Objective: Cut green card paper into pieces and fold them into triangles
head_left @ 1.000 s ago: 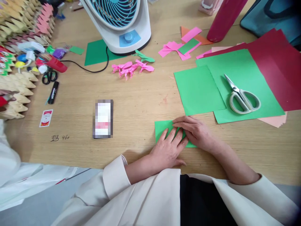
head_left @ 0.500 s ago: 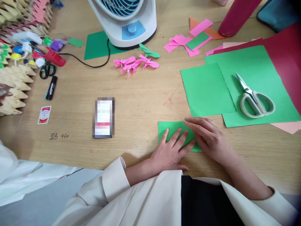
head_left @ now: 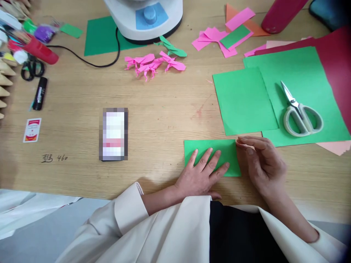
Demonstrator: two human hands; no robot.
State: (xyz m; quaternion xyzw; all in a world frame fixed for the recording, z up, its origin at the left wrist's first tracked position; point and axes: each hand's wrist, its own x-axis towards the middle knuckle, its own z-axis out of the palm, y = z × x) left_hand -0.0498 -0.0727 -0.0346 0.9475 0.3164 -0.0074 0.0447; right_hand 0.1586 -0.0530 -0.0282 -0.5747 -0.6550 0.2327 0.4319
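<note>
A folded-looking green paper rectangle (head_left: 233, 157) lies flat on the wooden table in front of me. My left hand (head_left: 201, 171) rests on it with the palm down and fingers spread, pressing it to the tabletop. At the paper's upper right corner is my right hand (head_left: 264, 164), its fingers bent and drawn together with the thumb near them. Its fingertips meet the corner, and nothing shows between them. Beyond that hand, a green sheet (head_left: 245, 102) overlaps a larger green sheet (head_left: 301, 80), on which scissors with pale handles (head_left: 303, 117) lie.
A phone (head_left: 113, 135) lies to the left. Pink folded paper figures (head_left: 153, 64) and a green one (head_left: 172, 47) sit near a white fan (head_left: 153, 22). Pink strips (head_left: 214, 38) and a red cylinder (head_left: 282, 14) are behind. Black-handled scissors (head_left: 33, 68) and a glue stick (head_left: 40, 93) lie far left.
My right hand has slid right along the paper's top edge to its corner, with its fingers drawn closer together. My left hand stays on the paper. The view has shifted slightly.
</note>
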